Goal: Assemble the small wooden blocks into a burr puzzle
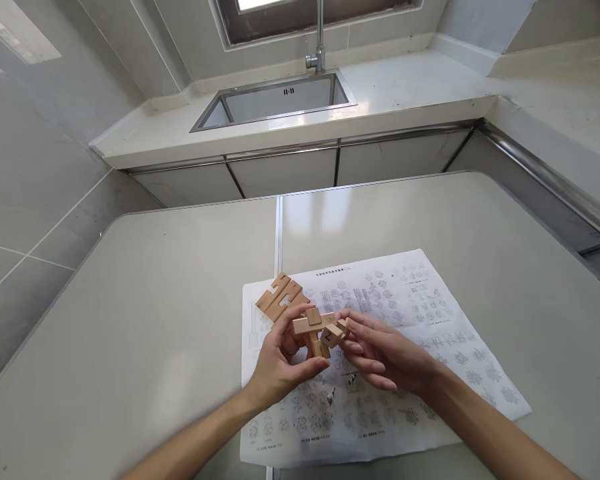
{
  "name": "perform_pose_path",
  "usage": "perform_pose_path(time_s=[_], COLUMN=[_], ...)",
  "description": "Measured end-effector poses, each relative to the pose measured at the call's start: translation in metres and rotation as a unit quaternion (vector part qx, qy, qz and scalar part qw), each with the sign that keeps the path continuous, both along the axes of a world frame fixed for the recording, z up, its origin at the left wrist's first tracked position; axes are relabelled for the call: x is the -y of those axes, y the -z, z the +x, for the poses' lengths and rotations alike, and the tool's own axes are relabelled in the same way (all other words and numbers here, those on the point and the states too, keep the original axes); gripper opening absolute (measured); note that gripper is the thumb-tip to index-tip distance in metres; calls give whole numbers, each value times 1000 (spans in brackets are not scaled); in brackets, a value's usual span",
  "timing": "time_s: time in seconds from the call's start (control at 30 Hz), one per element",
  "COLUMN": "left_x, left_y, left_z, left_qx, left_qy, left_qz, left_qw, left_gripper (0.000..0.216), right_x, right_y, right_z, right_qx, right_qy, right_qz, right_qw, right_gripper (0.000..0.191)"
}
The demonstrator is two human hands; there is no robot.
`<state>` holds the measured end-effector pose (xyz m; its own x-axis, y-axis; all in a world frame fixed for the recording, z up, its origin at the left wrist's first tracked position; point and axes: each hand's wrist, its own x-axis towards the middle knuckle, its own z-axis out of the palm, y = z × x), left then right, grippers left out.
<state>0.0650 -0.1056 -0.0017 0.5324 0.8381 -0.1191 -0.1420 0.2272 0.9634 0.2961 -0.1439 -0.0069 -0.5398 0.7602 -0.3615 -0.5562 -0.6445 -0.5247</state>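
Two hands meet over a sheet of paper point(420, 313) that lies flat on the counter point(155, 320). Between them is a wooden puzzle point(320, 330) made of small light-brown blocks that cross each other. It is held up in the air, just above the paper.

The left hand point(280, 363) is curled around the puzzle from the left and from below. Its thumb reaches up under the blocks and its fingers wrap over the top. The right hand point(380, 353) comes in from the right. Its fingertips pinch the right end of the puzzle, and the rest of its fingers lie stretched out.

Just behind the left hand, two more wooden pieces point(280, 298) lie side by side on the top left corner of the paper. They have notches cut in them.

The paper is covered with many small drawings. Far behind the counter is a metal sink point(275, 100) with a tap point(319, 40) above it.
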Motion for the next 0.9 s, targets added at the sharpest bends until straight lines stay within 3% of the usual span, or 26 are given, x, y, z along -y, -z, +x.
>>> perform_pose_path(time_s=[0.57,0.9], left_x=[-2,1], left_y=[0,-2], left_z=[1,3], left_qx=[20,-21], left_qy=[16,26], left_qz=[-7,20], left_qw=[1000,999], left_gripper=[73,67], right_x=[1,2], right_y=[1,1], right_z=[-5,-11], right_qx=[-26,-47], right_qy=[-19,3], right_qz=[-68,-20], right_qw=[997,999], right_gripper=[38,34])
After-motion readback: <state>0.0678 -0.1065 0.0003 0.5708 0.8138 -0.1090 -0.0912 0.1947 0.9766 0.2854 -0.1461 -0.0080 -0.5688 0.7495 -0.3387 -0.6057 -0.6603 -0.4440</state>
